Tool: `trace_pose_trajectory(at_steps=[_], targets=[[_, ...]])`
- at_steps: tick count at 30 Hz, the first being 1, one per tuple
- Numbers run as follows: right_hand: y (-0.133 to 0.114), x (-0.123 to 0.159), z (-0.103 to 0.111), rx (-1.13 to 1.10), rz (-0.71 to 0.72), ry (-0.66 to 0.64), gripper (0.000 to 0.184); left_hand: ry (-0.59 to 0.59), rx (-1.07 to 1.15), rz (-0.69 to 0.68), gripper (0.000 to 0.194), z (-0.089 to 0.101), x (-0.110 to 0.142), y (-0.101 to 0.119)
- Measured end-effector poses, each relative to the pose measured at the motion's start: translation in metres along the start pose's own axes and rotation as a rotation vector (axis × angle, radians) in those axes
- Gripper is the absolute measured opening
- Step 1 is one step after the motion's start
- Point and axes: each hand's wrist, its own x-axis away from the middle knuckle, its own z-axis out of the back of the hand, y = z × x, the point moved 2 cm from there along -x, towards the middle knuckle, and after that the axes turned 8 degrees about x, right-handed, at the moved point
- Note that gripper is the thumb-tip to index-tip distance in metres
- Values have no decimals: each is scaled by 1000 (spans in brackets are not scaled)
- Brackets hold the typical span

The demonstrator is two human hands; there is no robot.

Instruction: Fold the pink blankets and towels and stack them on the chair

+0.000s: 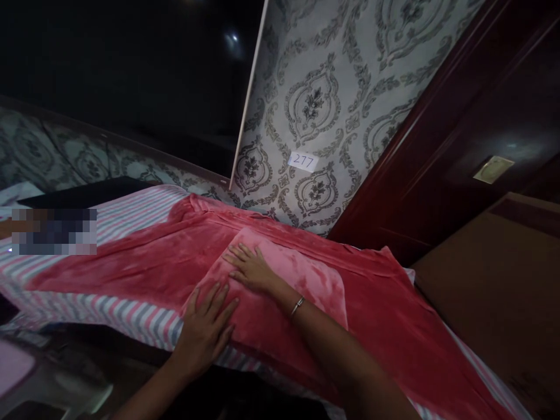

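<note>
A plush red garment (380, 303), perhaps a robe or top, is spread across a striped cloth (144, 315). Over its middle lies a lighter pink plush section (315, 277), folded across the red. My left hand (207, 321) rests flat with fingers apart on the near left edge of this section. Farther in, my right hand (251, 268) presses on the pink plush, fingers spread, a silver bracelet around the wrist. Neither hand grips the fabric. Whether the pink part is a separate piece or the garment's reverse side, I cannot tell.
A large dark screen (131, 76) hangs on the patterned wall (315, 105), beside a paper marked 277 (303, 161). At right are a dark red door (459, 116) and a brown panel (494, 291). A pale plastic stool (74, 385) stands lower left.
</note>
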Motion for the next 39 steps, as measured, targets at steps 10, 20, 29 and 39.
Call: trace_pose_trajectory(at_steps=[10,20,29,39], targets=[[74,-57,-11,-168,-206,-68,58,8,63,13,49,-6,8,-3],[85,-61,-34,-278,-308,42,57,56,116,88,43,-13,11,-3],[58,-22,18,-235,-391,18,61,70,25,-75,42,-11,2,-11],[29,187,20,-198,-336,14,53,95,157,-74,63,6,-30,33]])
